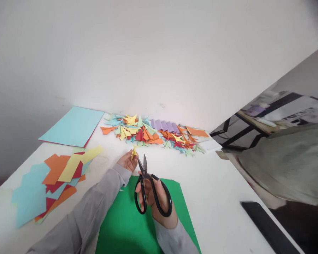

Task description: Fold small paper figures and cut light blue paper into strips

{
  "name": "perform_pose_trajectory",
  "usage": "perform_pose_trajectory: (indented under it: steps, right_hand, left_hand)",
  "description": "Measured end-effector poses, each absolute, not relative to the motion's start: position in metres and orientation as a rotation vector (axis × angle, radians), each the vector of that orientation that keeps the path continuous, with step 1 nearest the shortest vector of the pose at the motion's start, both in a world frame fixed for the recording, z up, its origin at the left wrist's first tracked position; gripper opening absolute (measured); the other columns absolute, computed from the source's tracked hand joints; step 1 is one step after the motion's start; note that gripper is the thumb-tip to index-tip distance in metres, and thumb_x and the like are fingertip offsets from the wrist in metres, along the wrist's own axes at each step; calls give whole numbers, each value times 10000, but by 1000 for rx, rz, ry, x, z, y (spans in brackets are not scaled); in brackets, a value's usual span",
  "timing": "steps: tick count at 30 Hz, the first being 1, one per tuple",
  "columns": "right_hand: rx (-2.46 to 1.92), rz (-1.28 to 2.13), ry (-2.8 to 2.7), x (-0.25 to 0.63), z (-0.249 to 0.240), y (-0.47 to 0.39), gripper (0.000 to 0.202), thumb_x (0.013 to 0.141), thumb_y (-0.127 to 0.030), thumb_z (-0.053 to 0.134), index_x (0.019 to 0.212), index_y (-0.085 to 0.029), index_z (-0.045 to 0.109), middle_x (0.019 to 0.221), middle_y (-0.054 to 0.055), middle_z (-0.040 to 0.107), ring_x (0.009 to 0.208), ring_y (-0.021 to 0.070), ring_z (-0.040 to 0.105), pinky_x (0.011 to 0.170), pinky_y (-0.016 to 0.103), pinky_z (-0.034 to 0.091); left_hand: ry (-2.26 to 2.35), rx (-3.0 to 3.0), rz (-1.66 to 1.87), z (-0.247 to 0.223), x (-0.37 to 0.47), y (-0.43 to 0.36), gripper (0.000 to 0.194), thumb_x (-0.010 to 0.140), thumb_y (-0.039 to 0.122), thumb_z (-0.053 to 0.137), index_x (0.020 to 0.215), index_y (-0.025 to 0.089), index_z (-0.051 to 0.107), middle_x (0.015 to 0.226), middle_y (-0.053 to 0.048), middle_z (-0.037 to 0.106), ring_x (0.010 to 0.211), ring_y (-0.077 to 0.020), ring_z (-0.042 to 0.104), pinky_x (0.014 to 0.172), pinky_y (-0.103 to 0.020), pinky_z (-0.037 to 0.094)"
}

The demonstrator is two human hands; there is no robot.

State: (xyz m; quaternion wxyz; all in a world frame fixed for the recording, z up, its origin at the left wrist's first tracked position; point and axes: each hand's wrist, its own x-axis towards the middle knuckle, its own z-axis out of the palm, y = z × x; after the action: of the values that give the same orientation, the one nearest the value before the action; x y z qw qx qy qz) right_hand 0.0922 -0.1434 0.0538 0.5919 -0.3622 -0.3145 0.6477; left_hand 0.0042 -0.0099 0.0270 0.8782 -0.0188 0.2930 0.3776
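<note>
My left hand (127,161) pinches a small folded yellow paper piece (133,153) above the white table. In my right hand (159,199) are black-handled scissors (145,173), their blades parted and pointing up and away from me. The blade tips are close to the yellow paper, on its right side; whether they touch it I cannot tell. Below both hands lies a green sheet (127,215). Beyond them, along the wall, spreads a pile of small folded paper planes (143,134) in yellow, orange, red, blue and green.
Light blue sheets (74,125) lie at the back left. Coloured paper scraps (57,169) are heaped on the left. Folded purple paper (164,125) and an orange sheet (197,132) sit by the wall. A black strip (267,225) lies near the right edge, beside a person's clothing (288,162).
</note>
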Motion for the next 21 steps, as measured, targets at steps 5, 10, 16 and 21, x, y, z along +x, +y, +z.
perform_pose_trajectory:
  steps: [5, 10, 16, 21]
  right_hand:
    - [-894, 1543, -688, 94, 51, -137, 550, 752, -571, 462, 1094, -147, 532, 673, 38, 613, 363, 68, 443, 292, 180, 350]
    - [-897, 1534, -661, 94, 53, -136, 535, 750, -553, 484, 1104, -154, 518, 716, 48, 625, 398, 78, 474, 292, 173, 345]
    - [-915, 1536, -659, 96, 51, -135, 494, 750, -555, 484, 993, -137, 587, 629, 34, 611, 355, 63, 444, 312, 179, 369]
    - [-920, 1544, -695, 97, 49, -135, 513, 775, -566, 430, 865, -104, 634, 493, 23, 557, 345, 77, 451, 306, 175, 351]
  left_hand:
    - [632, -12, 803, 27, 7, -9, 241, 869, 158, 389, 739, 59, 566, 571, -45, 628, 492, -92, 616, 431, -137, 498]
    - [665, 6, 807, 30, 9, -10, 219, 861, 141, 404, 734, 58, 561, 567, -41, 628, 481, -89, 613, 440, -142, 505]
    - [631, 21, 793, 26, 9, -8, 227, 864, 133, 389, 739, 57, 563, 566, -49, 628, 497, -94, 617, 436, -137, 498]
    - [620, 55, 786, 24, 8, -7, 222, 860, 112, 386, 756, 50, 572, 584, -52, 634, 515, -96, 623, 448, -143, 501]
